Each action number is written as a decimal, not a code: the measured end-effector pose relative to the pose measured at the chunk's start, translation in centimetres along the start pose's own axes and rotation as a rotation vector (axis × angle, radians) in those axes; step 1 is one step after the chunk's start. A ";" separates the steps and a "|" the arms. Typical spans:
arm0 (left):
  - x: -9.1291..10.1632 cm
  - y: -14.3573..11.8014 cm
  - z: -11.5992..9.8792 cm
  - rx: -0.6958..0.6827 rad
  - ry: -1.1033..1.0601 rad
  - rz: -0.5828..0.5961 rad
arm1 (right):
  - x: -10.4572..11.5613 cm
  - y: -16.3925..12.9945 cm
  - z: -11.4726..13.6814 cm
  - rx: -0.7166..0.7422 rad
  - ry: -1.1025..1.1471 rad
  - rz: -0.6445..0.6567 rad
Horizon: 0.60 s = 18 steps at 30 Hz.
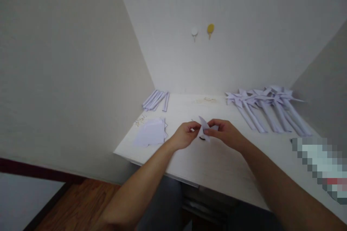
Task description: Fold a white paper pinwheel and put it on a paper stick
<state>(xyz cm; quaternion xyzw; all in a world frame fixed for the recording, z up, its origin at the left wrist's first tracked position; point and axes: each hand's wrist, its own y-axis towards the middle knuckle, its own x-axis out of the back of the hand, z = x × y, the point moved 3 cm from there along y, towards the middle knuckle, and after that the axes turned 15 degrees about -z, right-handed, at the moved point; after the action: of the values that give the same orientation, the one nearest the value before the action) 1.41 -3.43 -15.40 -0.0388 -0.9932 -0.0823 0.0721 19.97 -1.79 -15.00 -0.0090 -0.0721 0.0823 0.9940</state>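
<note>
Over the middle of the white table [217,166], both hands hold a folded white paper pinwheel [204,133] between them. My left hand [187,135] pinches its left side, with the fingertips partly hidden by the paper. From the other side, my right hand [225,133] grips the folded points between thumb and fingers. Just under the paper shows a small dark curved thing [202,138] that I cannot make out. To the left of my left hand lies a stack of white paper sheets [150,132].
Rolled paper sticks [155,100] lie at the back left, near small pale pieces [141,120]. More tiny pieces [207,100] are scattered at the back. Several paper pinwheels on sticks [268,104] fill the back right. A blurred-out object [320,162] sits at right. Two hooks [210,29] are on the wall.
</note>
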 end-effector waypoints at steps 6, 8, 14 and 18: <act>3.8 -4.1 -1.7 0.072 0.134 -0.104 | -3.9 -2.0 1.7 -0.089 0.076 0.175; 5.0 -5.3 -2.4 0.077 0.171 -0.124 | -4.9 -2.4 2.4 -0.074 0.046 0.236; 7.9 -7.7 -3.8 0.085 0.229 -0.079 | -7.5 -2.6 3.9 0.034 -0.136 0.387; 9.2 -7.7 -3.8 0.111 0.229 -0.046 | -8.7 -2.4 5.1 0.128 -0.202 0.409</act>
<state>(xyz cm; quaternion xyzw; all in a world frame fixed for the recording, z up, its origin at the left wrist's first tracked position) -7.81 -11.05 -11.57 -0.0021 -0.9822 -0.0329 0.1851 11.19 -5.58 -11.14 0.0479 -0.1625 0.2867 0.9429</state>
